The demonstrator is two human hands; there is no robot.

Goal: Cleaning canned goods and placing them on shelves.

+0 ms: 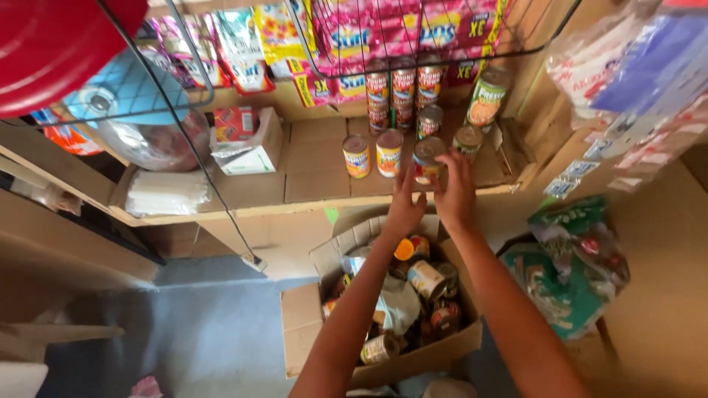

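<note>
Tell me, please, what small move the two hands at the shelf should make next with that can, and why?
Probably set the can down beside the yellow-labelled cans. Both the left hand and right hand hold it at the shelf front, where cardboard beside that row lies bare.

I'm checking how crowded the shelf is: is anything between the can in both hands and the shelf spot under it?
Nothing visible. Both the left hand and right hand touch the can at the shelf front edge; neighbouring cans stand beside it.

Head camera looks steeply down, close above the shelf.
</note>
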